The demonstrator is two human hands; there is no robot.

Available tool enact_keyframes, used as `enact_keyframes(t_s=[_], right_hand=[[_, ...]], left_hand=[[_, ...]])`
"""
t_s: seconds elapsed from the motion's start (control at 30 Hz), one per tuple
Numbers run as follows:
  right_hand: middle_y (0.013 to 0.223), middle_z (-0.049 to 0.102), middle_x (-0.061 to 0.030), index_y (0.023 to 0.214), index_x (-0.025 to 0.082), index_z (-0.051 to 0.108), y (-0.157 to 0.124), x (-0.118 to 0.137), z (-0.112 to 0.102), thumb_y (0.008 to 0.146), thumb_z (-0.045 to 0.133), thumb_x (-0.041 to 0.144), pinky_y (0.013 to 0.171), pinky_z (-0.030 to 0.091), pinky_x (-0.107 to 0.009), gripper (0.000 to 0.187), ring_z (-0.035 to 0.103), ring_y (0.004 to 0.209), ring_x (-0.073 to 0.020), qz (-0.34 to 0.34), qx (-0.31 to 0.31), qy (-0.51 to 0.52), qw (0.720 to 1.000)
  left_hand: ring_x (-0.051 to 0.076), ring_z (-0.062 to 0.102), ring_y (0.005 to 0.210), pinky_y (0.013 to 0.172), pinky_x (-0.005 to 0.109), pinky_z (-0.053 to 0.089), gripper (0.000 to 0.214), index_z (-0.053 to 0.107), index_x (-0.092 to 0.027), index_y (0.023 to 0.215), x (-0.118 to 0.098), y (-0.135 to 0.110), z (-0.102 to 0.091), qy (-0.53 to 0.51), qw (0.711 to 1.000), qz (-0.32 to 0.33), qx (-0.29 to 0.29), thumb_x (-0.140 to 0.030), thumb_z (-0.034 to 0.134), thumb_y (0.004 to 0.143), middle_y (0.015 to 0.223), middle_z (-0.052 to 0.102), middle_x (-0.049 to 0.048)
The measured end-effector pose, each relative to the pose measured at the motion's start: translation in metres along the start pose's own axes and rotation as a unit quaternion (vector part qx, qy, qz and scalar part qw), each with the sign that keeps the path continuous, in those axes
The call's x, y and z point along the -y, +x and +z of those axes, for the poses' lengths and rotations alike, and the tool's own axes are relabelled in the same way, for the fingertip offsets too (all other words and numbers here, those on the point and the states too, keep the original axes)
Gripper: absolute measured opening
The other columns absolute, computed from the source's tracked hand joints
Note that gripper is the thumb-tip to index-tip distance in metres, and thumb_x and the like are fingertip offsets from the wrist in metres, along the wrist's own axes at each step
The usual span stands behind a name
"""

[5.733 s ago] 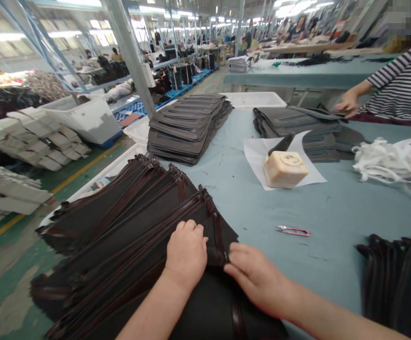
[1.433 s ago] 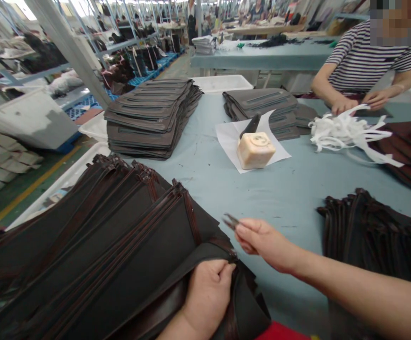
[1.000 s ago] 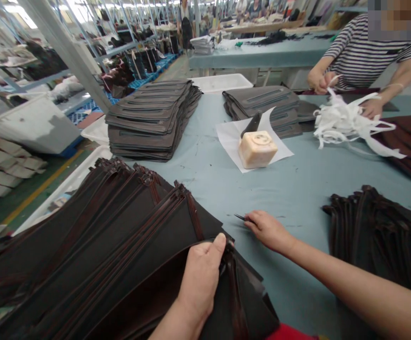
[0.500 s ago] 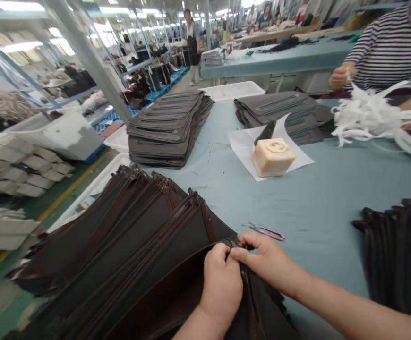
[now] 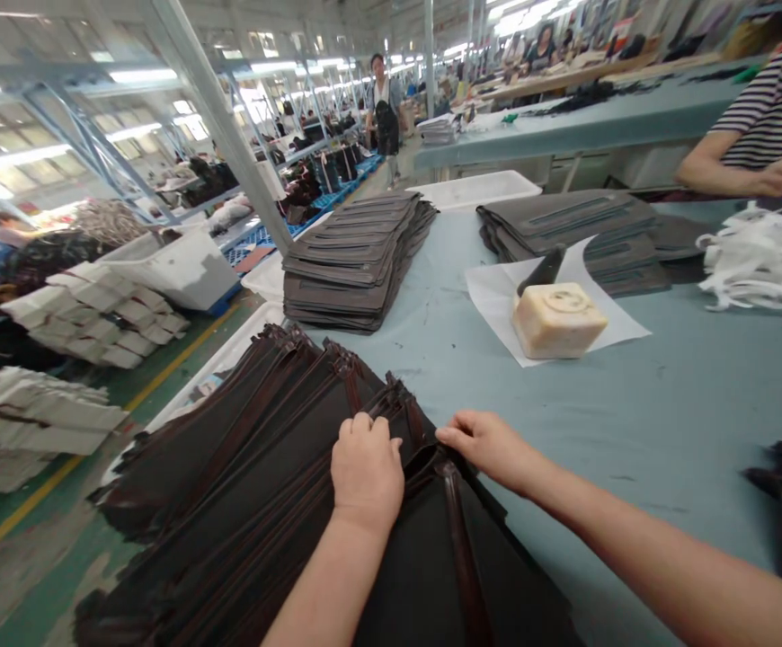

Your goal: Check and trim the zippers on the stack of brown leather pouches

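Note:
A dark fabric bag piece (image 5: 424, 557) with a shiny brown strip lies in front of me, its upper corner raised in a fold. My right hand (image 5: 489, 445) is closed, with thumb and fingertips pinching that corner. My left hand (image 5: 368, 467) is curled, knuckles up, over the top edge of the dark pieces; its fingertips are hidden from me. To the left, a fanned stack of similar dark pieces (image 5: 229, 449) with brown edging spreads toward the table's side.
Grey panels (image 5: 357, 261) stand stacked at the back. A yellowish block (image 5: 558, 322) rests on white paper (image 5: 624, 332), beside more grey panels (image 5: 580, 216). At right, a person in a striped top (image 5: 775, 108) handles white strips (image 5: 761, 252). A metal post (image 5: 222, 117) rises at left.
My hands, together on the corner before, are now apart: the left has shifted left over the stack. The opened fold has closed down. The snips seen on the table are out of sight.

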State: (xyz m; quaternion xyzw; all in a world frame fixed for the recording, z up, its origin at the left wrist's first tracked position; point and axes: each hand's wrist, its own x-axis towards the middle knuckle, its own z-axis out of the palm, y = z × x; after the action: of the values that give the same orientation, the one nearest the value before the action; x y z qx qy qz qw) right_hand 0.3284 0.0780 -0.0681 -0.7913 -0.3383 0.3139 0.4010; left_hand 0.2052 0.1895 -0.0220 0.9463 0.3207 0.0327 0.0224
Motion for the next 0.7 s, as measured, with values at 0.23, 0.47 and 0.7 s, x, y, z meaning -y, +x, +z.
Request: enact_keyframes(t_s=[0.23, 0.47, 0.7], right_hand=[[0.076, 0.061, -0.0024, 0.079, 0.015, 0.06, 0.039, 0.01, 0.017, 0.068, 0.054, 0.028, 0.066, 0.04, -0.027, 0.018, 0.053, 0.07, -0.0145, -0.028, -0.02, 0.052, 0.998], [0.077, 0.056, -0.0006, 0.078, 0.019, 0.056, 0.001, 0.013, 0.005, 0.066, 0.057, 0.027, 0.068, 0.039, -0.028, 0.015, 0.05, 0.073, -0.015, -0.054, -0.055, -0.003, 0.997], [0.068, 0.049, 0.0021, 0.069, 0.02, 0.05, -0.032, 0.015, -0.006, 0.066, 0.056, 0.028, 0.067, 0.037, -0.026, 0.011, 0.046, 0.069, -0.0137, -0.046, -0.026, 0.035, 0.998]], left_hand=[[0.024, 0.046, 0.087, 0.075, 0.038, 0.039, 0.008, 0.057, -0.016, 0.078, -0.01, -0.011, 0.003, 0.025, 0.999, 0.002, -0.022, -0.021, 0.052, 0.076, 0.086, 0.054, 0.0072], [0.019, 0.046, 0.103, 0.092, 0.037, 0.036, 0.012, 0.053, -0.018, 0.076, -0.004, -0.022, 0.01, -0.198, 0.971, 0.127, 0.047, -0.01, 0.044, 0.076, 0.104, 0.057, 0.005], [0.016, 0.054, 0.081, 0.074, 0.029, 0.042, 0.013, 0.053, -0.021, 0.078, -0.007, -0.039, 0.001, -0.306, 0.938, 0.091, 0.134, -0.011, 0.047, 0.073, 0.083, 0.061, 0.0008]])
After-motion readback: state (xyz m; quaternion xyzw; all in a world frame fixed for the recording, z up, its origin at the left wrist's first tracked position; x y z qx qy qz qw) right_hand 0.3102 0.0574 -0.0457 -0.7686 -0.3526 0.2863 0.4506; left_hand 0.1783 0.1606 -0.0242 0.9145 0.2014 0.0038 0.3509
